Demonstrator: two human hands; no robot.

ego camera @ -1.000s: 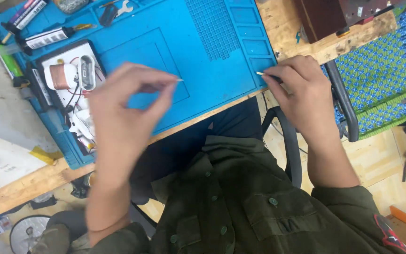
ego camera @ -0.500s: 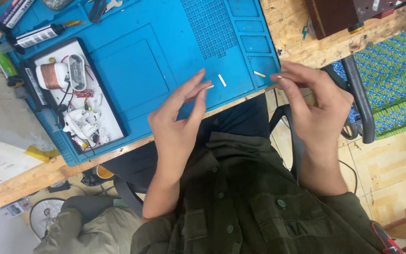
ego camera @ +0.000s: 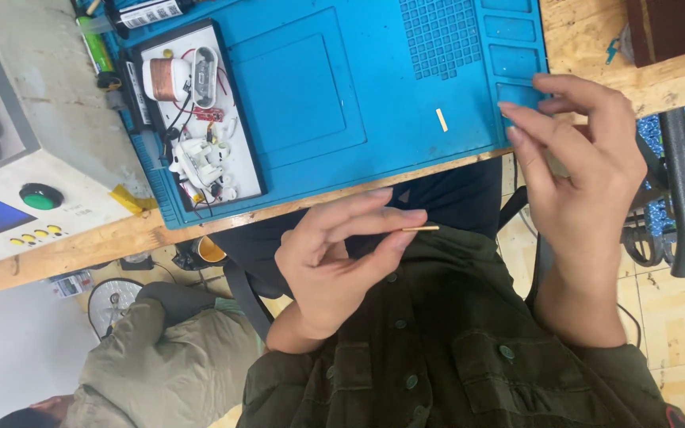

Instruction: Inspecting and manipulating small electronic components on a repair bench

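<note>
The largest item in view is the wooden workbench (ego camera: 596, 47), on which a blue silicone work mat (ego camera: 342, 95) is laid. At the mat's left end a white tray (ego camera: 247, 170) holds a copper coil (ego camera: 166, 79) and small white plastic parts with thin wires. A grey control box (ego camera: 9, 182) with a green button stands further left.

The left hand (ego camera: 334, 265) is held below the bench edge, in front of the green shirt (ego camera: 469, 364). A thin tan stick (ego camera: 422, 229) is pinched between its thumb and fingertips, with the free end pointing right. A second short tan piece (ego camera: 441, 120) lies on the mat, near its front edge and apart from both hands.

The right hand (ego camera: 584, 182) is raised at the mat's right corner, wrist bent, fingers loosely spread and extended leftward. Whether anything is held between them cannot be told.

For a slender piece of this kind, a light pinch close to the working end is judged best. Excess pressure is likely to bend or snap it. The hands are best kept over the mat, so that a dropped piece is caught.
</note>
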